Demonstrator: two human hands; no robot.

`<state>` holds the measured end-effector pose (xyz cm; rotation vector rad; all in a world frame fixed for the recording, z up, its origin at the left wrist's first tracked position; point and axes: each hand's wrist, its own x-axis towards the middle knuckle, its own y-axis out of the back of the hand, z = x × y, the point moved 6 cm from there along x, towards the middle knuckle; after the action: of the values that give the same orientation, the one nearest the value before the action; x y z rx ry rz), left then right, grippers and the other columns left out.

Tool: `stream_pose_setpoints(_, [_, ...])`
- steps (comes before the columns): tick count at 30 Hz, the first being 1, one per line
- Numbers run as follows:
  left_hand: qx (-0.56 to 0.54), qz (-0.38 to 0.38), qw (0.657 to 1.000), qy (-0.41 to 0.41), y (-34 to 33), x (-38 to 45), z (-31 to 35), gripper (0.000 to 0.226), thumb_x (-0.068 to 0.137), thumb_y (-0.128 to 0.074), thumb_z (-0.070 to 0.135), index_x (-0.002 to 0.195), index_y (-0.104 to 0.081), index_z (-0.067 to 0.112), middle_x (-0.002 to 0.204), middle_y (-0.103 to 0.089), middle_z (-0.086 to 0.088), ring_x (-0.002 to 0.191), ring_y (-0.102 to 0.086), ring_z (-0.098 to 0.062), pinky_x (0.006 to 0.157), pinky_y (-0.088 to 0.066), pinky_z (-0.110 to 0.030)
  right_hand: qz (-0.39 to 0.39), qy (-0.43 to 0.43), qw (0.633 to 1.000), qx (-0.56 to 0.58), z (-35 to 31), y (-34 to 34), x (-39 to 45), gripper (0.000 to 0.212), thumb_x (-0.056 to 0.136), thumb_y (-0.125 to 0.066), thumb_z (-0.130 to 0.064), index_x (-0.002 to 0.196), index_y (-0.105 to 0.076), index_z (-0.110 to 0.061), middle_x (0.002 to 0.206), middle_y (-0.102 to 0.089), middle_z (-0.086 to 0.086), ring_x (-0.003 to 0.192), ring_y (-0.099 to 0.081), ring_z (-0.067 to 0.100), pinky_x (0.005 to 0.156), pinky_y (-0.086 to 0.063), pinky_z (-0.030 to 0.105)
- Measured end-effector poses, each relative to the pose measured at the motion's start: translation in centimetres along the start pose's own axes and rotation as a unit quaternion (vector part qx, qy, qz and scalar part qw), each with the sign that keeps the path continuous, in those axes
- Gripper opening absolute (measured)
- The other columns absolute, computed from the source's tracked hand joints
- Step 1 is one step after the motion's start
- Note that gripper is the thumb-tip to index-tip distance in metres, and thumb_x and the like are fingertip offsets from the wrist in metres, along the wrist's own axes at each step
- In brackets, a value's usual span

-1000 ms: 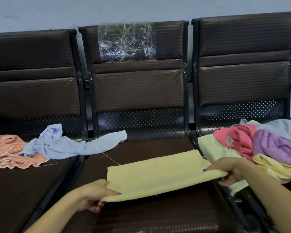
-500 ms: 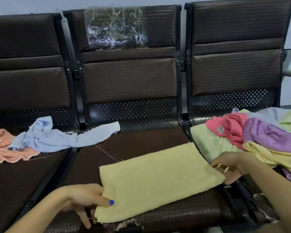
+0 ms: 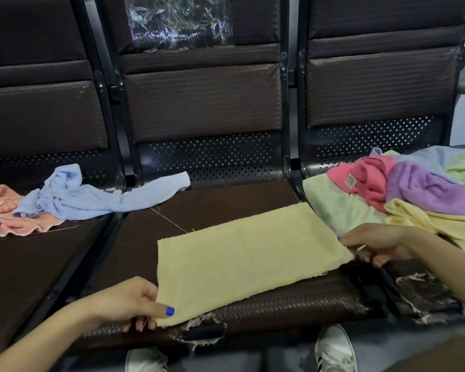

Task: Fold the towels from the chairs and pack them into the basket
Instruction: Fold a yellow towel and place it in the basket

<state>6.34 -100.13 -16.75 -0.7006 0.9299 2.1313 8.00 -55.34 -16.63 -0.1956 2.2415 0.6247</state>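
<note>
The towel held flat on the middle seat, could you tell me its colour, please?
Pale yellow, plain; the towel shows clearly in the head view.

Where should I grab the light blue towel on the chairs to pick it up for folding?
Take the light blue towel by its long flat tail, which stretches right onto the middle seat. Come from above and pinch the free end with the fingers. The left part is bunched and lies partly on the peach towel, so a grab there might drag both.
</note>
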Motion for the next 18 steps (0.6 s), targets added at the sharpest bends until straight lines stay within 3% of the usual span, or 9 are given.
stream_pose_setpoints(2, [-0.009, 0.049, 0.999, 0.004, 0.0, 0.0, -0.2, 0.078, 0.029, -0.087, 0.064, 0.074, -0.055, 0.009, 0.057, -0.063, 0.001, 0.045, -0.052, -0.008, 0.038, -0.031, -0.019, -0.006, -0.011, 1.000, 0.018, 0.2, -0.4, -0.1, 0.045, 0.094, -0.050, -0.050, 0.067, -0.054, -0.013, 0.056, -0.047, -0.002, 0.049, -0.039, 0.011, 0.043, -0.033, 0.021])
stream_pose_setpoints(4, [-0.050, 0.089, 0.995, 0.017, 0.1, -0.4, -0.3, 0.068, 0.035, -0.088, 0.045, 0.079, -0.053, 0.006, 0.054, -0.059, 0.001, 0.043, -0.050, -0.009, 0.035, -0.029, -0.019, -0.013, -0.014, 1.000, 0.023, 0.1, -0.7, -0.2, 0.049, 0.092, -0.049, -0.053, 0.066, -0.050, -0.013, 0.054, -0.044, -0.001, 0.048, -0.037, 0.011, 0.043, -0.033, 0.021])
stream_pose_setpoints(7, [-0.113, 0.147, 0.982, 0.027, 0.8, -1.1, -0.9, 0.050, 0.054, -0.089, 0.022, 0.082, -0.053, 0.001, 0.052, -0.057, -0.003, 0.041, -0.048, -0.012, 0.032, -0.029, -0.018, -0.008, 0.010, 1.000, 0.027, -0.2, -0.6, 0.0, 0.035, 0.090, -0.061, -0.033, 0.067, -0.048, -0.012, 0.055, -0.045, 0.000, 0.049, -0.040, 0.011, 0.044, -0.033, 0.021])
stream_pose_setpoints(9, [-0.123, 0.182, 0.975, 0.027, 1.5, -1.5, -1.3, 0.026, 0.073, -0.080, 0.005, 0.081, -0.055, -0.001, 0.049, -0.056, -0.002, 0.040, -0.047, -0.011, 0.033, -0.029, -0.019, -0.006, 0.029, 0.999, 0.028, -0.4, -0.6, 0.2, 0.024, 0.089, -0.063, -0.022, 0.072, -0.051, -0.010, 0.059, -0.049, 0.000, 0.049, -0.041, 0.010, 0.044, -0.031, 0.021])
stream_pose_setpoints(11, [-0.104, 0.184, 0.977, 0.030, 1.5, -2.1, -1.5, 0.012, 0.082, -0.070, 0.003, 0.074, -0.061, 0.001, 0.053, -0.060, -0.003, 0.039, -0.047, -0.009, 0.034, -0.030, -0.019, -0.008, 0.044, 0.999, 0.023, -0.5, -0.4, 0.3, 0.019, 0.089, -0.064, -0.022, 0.077, -0.057, -0.009, 0.059, -0.051, -0.002, 0.049, -0.042, 0.008, 0.044, -0.029, 0.020])
stream_pose_setpoints(15, [-0.072, 0.121, 0.989, 0.048, -1.0, -2.6, -1.5, 0.017, 0.085, -0.069, 0.016, 0.071, -0.067, 0.007, 0.063, -0.067, -0.003, 0.042, -0.047, -0.008, 0.035, -0.032, -0.019, -0.032, 0.036, 0.997, 0.063, -0.3, -0.2, 0.3, 0.019, 0.089, -0.063, -0.028, 0.084, -0.063, -0.009, 0.069, -0.058, 0.001, 0.055, -0.045, 0.011, 0.043, -0.034, 0.020])
stream_pose_setpoints(18, [-0.036, 0.159, 0.986, 0.041, -1.4, -2.7, -1.2, 0.017, 0.082, -0.073, 0.020, 0.070, -0.066, 0.009, 0.062, -0.068, -0.004, 0.042, -0.045, -0.009, 0.037, -0.031, -0.020, -0.092, -0.009, 0.995, 0.046, 0.2, -0.5, -0.1, 0.020, 0.091, -0.056, -0.023, 0.097, -0.063, -0.006, 0.086, -0.060, 0.007, 0.061, -0.053, 0.017, 0.048, -0.042, 0.025])
